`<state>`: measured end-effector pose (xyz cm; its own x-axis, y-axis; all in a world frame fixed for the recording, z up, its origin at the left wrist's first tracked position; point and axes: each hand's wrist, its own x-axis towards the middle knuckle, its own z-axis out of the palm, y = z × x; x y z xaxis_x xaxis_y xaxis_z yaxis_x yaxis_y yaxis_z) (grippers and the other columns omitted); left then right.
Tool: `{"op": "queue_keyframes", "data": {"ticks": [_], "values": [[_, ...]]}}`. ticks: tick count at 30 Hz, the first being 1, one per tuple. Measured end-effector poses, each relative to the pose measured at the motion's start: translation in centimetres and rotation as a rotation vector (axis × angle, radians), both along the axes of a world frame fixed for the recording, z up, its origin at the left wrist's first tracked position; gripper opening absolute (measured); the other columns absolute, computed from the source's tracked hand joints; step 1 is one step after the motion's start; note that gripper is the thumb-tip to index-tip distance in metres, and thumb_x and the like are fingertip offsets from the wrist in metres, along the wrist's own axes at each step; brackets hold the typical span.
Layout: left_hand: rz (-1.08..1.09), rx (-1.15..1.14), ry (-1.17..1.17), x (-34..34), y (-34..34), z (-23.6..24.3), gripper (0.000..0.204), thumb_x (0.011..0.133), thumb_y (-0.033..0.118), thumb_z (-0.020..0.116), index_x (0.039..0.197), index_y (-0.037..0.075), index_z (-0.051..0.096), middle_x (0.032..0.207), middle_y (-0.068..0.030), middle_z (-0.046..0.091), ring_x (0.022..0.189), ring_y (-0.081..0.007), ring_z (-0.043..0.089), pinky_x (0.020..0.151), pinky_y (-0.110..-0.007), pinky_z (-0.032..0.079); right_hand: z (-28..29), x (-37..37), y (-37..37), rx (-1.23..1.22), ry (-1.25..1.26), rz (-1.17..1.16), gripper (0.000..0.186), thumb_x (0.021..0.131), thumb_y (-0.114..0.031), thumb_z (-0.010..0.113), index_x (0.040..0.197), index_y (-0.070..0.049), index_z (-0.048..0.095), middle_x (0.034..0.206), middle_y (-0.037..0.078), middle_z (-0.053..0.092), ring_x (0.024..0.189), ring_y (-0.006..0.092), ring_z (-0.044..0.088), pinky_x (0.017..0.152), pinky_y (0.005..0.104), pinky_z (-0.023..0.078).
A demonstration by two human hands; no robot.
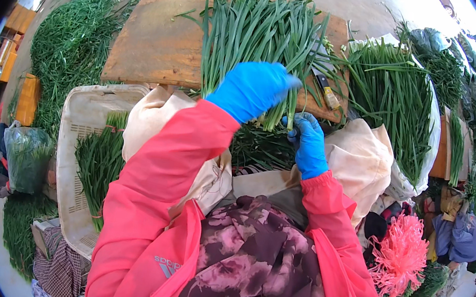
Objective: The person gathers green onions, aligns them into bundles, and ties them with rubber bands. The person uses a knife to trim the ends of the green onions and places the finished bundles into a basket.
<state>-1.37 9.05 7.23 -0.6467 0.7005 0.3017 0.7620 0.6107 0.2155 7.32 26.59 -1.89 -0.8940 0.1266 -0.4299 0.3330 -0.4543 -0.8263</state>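
Note:
In blue gloves, both my hands are at the near edge of a wooden board (160, 35). A thick layer of long garlic chives (258, 29) lies on the board, stem ends toward me. My left hand (254, 90) is over the stems, its fingers smeared by motion. Lower and to the right, my right hand (309, 142) is closed on the pale stem ends of a few chives (290, 116). A knife (327, 91) with a black and yellow handle rests on the board's right side, its blade partly under leaves.
At my left stands a white plastic crate (75, 146) holding a tied chive bundle (97, 161). More chives (383, 101) fill a white sack (432, 128) at right. A heap of greens (71, 51) covers the floor at left. Pink ties (400, 257) hang at lower right.

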Motion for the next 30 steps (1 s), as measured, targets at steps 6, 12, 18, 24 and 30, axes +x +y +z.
{"op": "queue_keyframes", "data": {"ticks": [6,12,18,24,30], "values": [[-0.096,-0.166,0.176,-0.9,2.4,-4.8,0.017,0.079,0.020,0.061,0.096,0.021,0.065,0.081,-0.0078,0.057,0.077,-0.0262,0.063,0.059,-0.039,0.052,0.5,0.4,-0.2,-0.048,0.077,-0.011,0.006,0.087,-0.009,0.062,0.093,-0.010,0.061,0.076,-0.003,0.061,0.058,0.0043,0.049,0.052,0.0186,0.037],[-0.121,-0.200,0.207,-1.4,1.8,-5.6,0.014,0.079,0.018,0.060,0.092,0.021,0.065,0.080,-0.0074,0.056,0.076,-0.0263,0.062,0.059,-0.039,0.051,6.5,1.8,1.6,0.134,0.438,0.021,0.006,0.091,-0.010,0.056,0.091,-0.005,0.060,0.075,0.000,0.060,0.060,0.0052,0.048,0.055,0.0189,0.038],[-0.080,-0.042,-0.105,-2.0,0.9,-4.3,0.025,0.079,0.010,0.056,0.100,0.020,0.067,0.085,-0.0075,0.057,0.079,-0.0281,0.061,0.067,-0.038,0.050,7.4,-1.6,8.8,-0.019,0.331,-0.275,0.022,0.093,-0.027,0.053,0.094,-0.007,0.063,0.083,0.003,0.063,0.065,0.0082,0.053,0.059,0.0199,0.041],[-0.120,0.231,-0.308,-2.8,-0.6,-4.0,0.040,0.073,-0.004,0.054,0.107,0.015,0.064,0.091,-0.0092,0.057,0.085,-0.0277,0.059,0.075,-0.034,0.049,2.1,1.7,0.6,0.795,0.228,0.230,0.033,0.084,-0.036,0.067,0.091,-0.004,0.065,0.080,0.012,0.066,0.072,0.0206,0.063,0.069,0.0319,0.050],[-0.087,0.311,-0.422,-2.7,-1.2,-3.9,0.041,0.074,-0.004,0.059,0.109,0.016,0.063,0.093,-0.0094,0.057,0.085,-0.0281,0.058,0.078,-0.034,0.049,3.0,1.0,-3.6,1.365,0.202,0.421,0.047,0.072,-0.051,0.072,0.086,-0.008,0.060,0.071,0.011,0.062,0.067,0.0301,0.063,0.055,0.0393,0.047]]}}
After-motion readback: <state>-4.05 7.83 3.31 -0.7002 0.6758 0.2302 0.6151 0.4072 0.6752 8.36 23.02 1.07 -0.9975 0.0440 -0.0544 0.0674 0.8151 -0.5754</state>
